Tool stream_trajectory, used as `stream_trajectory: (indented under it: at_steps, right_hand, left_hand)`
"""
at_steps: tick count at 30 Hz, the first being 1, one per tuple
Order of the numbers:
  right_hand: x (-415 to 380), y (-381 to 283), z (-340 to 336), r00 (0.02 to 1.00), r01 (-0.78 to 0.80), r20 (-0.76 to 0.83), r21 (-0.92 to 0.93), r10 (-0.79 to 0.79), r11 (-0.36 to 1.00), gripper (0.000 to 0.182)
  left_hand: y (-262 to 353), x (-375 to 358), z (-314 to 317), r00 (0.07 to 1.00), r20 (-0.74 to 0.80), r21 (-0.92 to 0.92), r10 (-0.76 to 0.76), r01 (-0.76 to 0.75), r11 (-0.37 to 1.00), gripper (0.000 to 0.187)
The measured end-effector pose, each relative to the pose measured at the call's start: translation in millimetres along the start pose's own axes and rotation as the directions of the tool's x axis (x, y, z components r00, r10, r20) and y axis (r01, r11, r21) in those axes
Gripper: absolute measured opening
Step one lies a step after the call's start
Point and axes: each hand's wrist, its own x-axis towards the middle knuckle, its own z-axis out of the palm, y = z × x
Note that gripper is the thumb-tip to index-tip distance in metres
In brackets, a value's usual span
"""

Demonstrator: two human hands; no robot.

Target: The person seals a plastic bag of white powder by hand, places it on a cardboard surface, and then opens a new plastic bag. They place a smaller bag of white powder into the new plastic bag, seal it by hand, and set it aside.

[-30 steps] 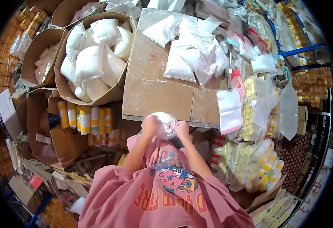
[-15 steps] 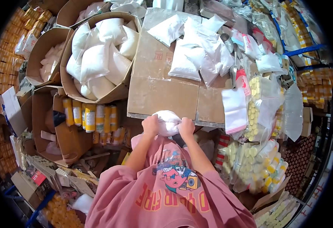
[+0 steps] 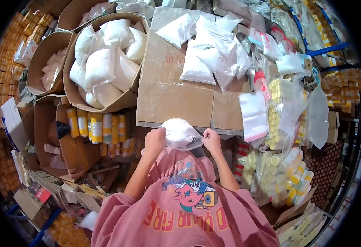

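Both hands are now pulling apart, left hand [image 3: 155, 139] and right hand [image 3: 211, 140] each pinching an edge of the powder bag [image 3: 179, 132], stretching its mouth flat at the cardboard top's [image 3: 176, 103] near edge; sealing looks underway.

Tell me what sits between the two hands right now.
In the head view, a clear bag of white powder spans the gap, left hand and right hand each pinching a side.
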Motion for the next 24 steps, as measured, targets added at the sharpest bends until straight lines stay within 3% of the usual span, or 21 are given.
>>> stream_trajectory:
  at_steps: [2, 4, 5, 6, 9, 13, 16, 24]
  right_hand:
    - [-4.1, 7.8, -0.8, 0.997, 0.057, -0.042, -0.033, -0.058, 0.998, 0.012]
    - [-15.8, 1.4, -1.2, 0.997, -0.073, 0.028, 0.092, 0.070, 0.993, 0.004]
    - [-19.3, -7.5, -2.2, 0.990, -0.135, 0.064, 0.153, 0.127, 0.979, 0.004]
    - [-22.0, -11.1, -2.1, 0.978, -0.194, 0.128, 0.265, 0.166, 0.945, 0.015]
    - [-17.6, -6.4, 3.9, 0.968, -0.252, 0.154, 0.513, 0.201, 0.821, 0.019]
    - [-10.0, -53.9, -13.2, 0.991, -0.131, 0.092, 0.410, 0.102, 0.903, 0.022]
    - [-4.1, -67.8, -23.9, 0.990, -0.141, 0.067, 0.517, 0.124, 0.844, 0.021]
    - [24.9, -47.4, -9.8, 0.920, -0.384, 0.207, 0.636, 0.332, 0.669, 0.020]
  left_hand:
    - [-2.6, -1.4, -1.0, 0.999, 0.046, 0.017, 0.014, -0.015, 1.000, 0.003]
    - [-5.9, 0.7, -0.5, 0.996, 0.088, 0.012, 0.010, -0.011, 1.000, 0.003]
    - [-4.2, 3.1, -0.5, 0.996, 0.085, -0.009, 0.007, -0.006, 1.000, 0.003]
    - [-2.2, 4.9, -1.9, 0.997, 0.082, -0.028, 0.004, -0.001, 1.000, 0.003]
    - [-3.0, 10.7, -5.5, 0.997, 0.046, -0.138, 0.060, -0.053, 0.989, 0.004]
    - [17.5, 26.0, -25.7, 0.985, -0.017, -0.119, 0.174, -0.175, 0.977, 0.001]
    - [31.5, 30.6, -48.5, 0.983, -0.017, -0.116, 0.183, -0.184, 0.976, 0.003]
    - [-10.3, 56.6, -14.1, 0.975, -0.110, -0.067, 0.192, -0.200, 0.978, 0.004]
